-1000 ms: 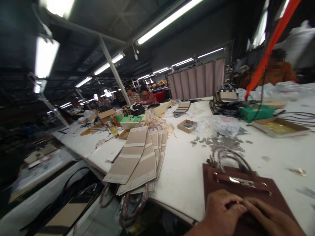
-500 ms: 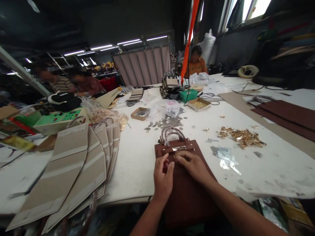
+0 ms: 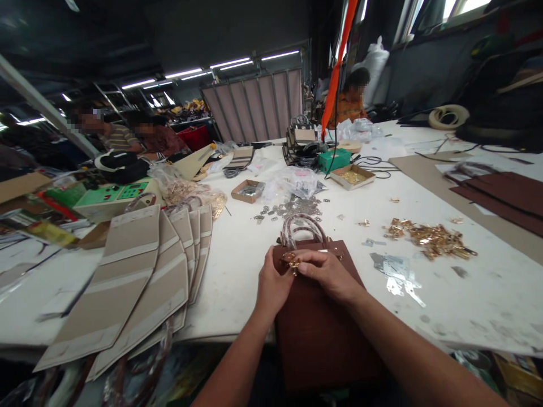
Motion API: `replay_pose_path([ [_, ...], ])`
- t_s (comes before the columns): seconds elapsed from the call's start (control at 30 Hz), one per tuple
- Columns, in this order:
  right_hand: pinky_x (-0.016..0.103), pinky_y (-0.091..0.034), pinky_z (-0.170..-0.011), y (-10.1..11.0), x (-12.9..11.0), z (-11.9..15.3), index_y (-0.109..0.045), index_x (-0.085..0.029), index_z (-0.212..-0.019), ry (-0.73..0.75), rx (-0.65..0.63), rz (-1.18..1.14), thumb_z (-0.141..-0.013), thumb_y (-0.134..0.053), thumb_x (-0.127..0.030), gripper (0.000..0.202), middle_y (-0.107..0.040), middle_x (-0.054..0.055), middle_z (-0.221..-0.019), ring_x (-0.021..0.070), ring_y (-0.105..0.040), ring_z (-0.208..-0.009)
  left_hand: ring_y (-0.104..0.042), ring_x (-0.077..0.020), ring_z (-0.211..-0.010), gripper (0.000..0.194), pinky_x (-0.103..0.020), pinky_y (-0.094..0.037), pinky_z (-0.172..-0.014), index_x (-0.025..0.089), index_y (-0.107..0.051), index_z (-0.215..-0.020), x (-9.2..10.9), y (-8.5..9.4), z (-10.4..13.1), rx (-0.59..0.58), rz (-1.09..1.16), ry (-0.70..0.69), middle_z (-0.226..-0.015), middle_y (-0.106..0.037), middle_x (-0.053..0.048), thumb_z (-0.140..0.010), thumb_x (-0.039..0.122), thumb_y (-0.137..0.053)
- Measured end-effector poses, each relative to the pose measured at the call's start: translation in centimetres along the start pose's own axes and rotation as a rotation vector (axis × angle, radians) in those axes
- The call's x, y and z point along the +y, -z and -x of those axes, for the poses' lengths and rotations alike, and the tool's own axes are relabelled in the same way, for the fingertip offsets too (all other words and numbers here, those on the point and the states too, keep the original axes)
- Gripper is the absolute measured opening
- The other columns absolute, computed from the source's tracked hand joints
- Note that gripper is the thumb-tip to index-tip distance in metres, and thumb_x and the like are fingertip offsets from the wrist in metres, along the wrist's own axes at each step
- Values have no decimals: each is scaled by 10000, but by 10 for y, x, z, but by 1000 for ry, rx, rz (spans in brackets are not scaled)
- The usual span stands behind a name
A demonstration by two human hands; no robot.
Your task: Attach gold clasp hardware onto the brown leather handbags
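Note:
A brown handbag (image 3: pixel 322 333) lies over the table's front edge, its wrapped twin handles (image 3: pixel 303 226) pointing away from me. Small gold metal hardware (image 3: pixel 294 264) shows near the bag's top, between my two hands. My right hand (image 3: pixel 328 274) pinches this hardware with thumb and forefinger. My left hand (image 3: pixel 274 282) is at the bag's upper left, fingers bent around the strap area against the hardware; its fingertips are partly hidden.
Beige bag panels (image 3: pixel 127 271) are stacked at left. Gold fittings (image 3: pixel 441 240) and silver plates (image 3: pixel 394 271) lie at right. Metal pieces (image 3: pixel 292 208), small boxes (image 3: pixel 353 176) and a green box (image 3: pixel 334 160) stand beyond the bag. Co-workers (image 3: pixel 356 102) sit farther back.
The view has shifted slightly left. My left hand has closed in on the bag's top edge, and gold hardware now shows more clearly between my hands.

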State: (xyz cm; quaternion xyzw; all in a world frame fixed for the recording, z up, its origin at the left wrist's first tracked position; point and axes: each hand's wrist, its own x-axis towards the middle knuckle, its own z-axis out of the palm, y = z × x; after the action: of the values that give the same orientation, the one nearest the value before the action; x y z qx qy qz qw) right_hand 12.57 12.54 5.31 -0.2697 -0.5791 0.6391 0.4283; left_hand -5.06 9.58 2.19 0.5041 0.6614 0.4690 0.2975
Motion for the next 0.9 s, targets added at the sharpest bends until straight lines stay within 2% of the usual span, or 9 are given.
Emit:
replay_pose_path([
  [0.1,483,-419,-1145,19,-14,4,-809,-234,-1004,19,-50,101,-869,-770,-521,319,-725,63,-1275,322,-630,-1235,-671,-322,-1151,591,-466,-492,-1047,164,-650,-1273,11,0,-8,-75,263,85,-1233,-724,-132,-771,415,-835],
  [0.2,467,-467,-1085,45,-16,5,-785,-244,-1071,13,60,320,-897,-747,-492,305,-738,55,-1237,308,-659,-1174,-726,-303,-1007,470,-435,-543,-966,164,-709,-1125,16,-2,-12,-201,666,294,-1072,-773,-108,-764,431,-849],
  [0.27,431,-504,-1016,60,-17,6,-773,-265,-1089,28,110,515,-926,-720,-447,250,-753,37,-1168,280,-685,-1092,-741,-315,-977,470,-458,-555,-958,160,-707,-1140,18,-3,-13,-325,887,465,-1025,-780,-113,-782,434,-839],
  [0.33,393,-516,-976,72,-20,5,-765,-283,-1097,98,85,699,-957,-685,-386,191,-749,23,-1138,252,-689,-1050,-734,-342,-1036,487,-497,-542,-999,146,-690,-1208,19,-2,-15,-513,1059,611,-1061,-774,-142,-864,486,-748],
  [0.43,356,-520,-937,83,-28,3,-746,-303,-1163,185,11,897,-994,-631,-311,204,-730,24,-1137,224,-683,-1033,-690,-380,-1157,553,-545,-494,-1072,103,-660,-1279,15,-2,-18,-698,1241,723,-1145,-753,-186,-943,539,-605],
  [0.67,337,-525,-908,93,-31,-5,-737,-271,-1199,194,-125,1063,-1011,-607,-255,229,-711,48,-1102,213,-682,-1013,-621,-379,-1277,525,-542,-418,-1151,58,-653,-1272,-13,-6,-25,-722,1412,717,-1193,-739,-198,-982,475,-520],
  [0.9,354,-515,-967,86,-18,-10,-735,-274,-1200,189,-129,1106,-992,-639,-225,234,-714,41,-1172,222,-669,-1091,-622,-380,-1276,571,-549,-408,-1157,76,-633,-1316,-28,-13,-25,-712,1448,694,-1202,-739,-187,-982,520,-504],
])
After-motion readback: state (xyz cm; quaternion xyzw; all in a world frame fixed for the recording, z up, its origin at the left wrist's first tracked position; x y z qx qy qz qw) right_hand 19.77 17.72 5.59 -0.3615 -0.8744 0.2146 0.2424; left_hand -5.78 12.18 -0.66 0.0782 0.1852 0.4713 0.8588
